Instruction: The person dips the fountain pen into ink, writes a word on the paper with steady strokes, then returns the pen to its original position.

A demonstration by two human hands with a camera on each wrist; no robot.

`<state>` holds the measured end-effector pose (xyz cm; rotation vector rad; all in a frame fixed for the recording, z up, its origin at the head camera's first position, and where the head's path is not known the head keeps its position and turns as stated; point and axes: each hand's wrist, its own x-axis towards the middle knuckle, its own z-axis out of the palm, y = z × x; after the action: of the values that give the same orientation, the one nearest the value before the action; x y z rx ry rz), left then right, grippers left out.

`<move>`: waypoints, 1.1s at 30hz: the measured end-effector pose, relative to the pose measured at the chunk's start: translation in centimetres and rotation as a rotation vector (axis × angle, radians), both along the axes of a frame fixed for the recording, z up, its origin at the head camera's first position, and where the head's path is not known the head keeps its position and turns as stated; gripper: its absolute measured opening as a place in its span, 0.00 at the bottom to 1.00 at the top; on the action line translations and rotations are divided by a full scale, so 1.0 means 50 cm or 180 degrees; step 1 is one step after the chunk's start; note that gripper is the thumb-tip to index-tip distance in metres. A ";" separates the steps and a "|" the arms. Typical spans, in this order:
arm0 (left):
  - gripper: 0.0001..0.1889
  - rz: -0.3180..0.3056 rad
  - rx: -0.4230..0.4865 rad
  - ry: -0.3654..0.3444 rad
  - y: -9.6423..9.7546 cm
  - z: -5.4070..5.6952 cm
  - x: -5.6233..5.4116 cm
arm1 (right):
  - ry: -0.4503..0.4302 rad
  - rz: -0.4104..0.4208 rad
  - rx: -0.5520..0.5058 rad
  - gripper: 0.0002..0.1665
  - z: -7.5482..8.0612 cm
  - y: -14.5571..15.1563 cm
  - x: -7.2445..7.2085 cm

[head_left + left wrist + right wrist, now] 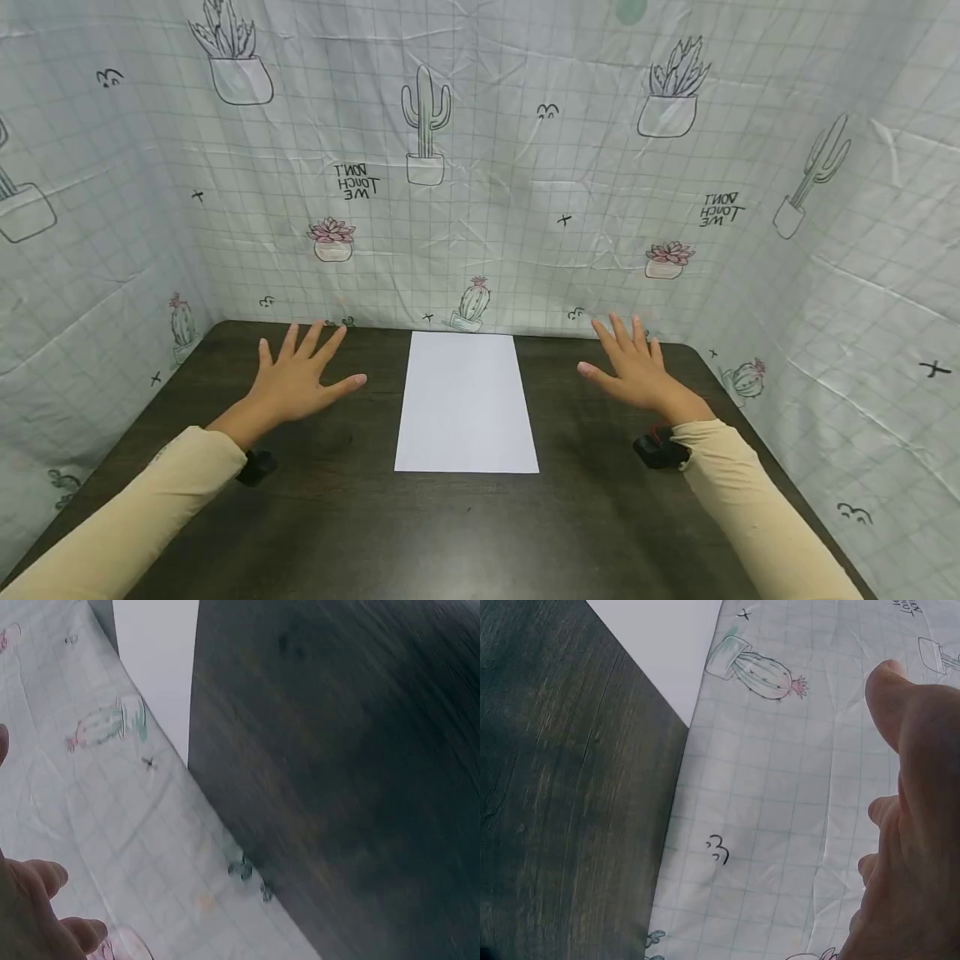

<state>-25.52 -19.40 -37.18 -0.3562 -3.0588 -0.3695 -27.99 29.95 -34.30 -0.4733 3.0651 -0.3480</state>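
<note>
On the dark table (337, 533) lies a white sheet of paper (467, 404), cut off in both wrist views. Left of the paper the left hand (298, 382) is spread wide; right of it the right hand (633, 368) is likewise splayed. Whether either touches the table I cannot tell. Beyond the paper hangs a patterned cloth (502, 200), its top out of frame.

White rectangular paper sheet (466, 404) on dark wooden tabletop (465, 533), between your left hand (294, 383) and right hand (636, 372); white grid-printed cloth backdrop (517, 250) beyond both, also flanking.
</note>
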 end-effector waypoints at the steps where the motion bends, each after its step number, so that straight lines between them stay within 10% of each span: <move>1: 0.50 -0.0022 0.0011 0.0000 0.007 -0.003 -0.001 | -0.0001 -0.0013 -0.0013 0.51 0.002 0.002 0.001; 14: 0.49 -0.0310 0.0082 -0.0052 0.095 -0.067 -0.010 | -0.0146 -0.0284 -0.0203 0.51 0.006 0.079 0.034; 33: 0.48 -0.0603 -0.0021 -0.0486 0.176 -0.154 -0.034 | -0.0280 -0.0536 -0.0529 0.49 -0.066 0.223 0.117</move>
<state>-27.21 -10.60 -44.90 -0.6504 -3.1835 -0.4121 -22.12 41.08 -37.61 -0.1967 3.0103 -0.6144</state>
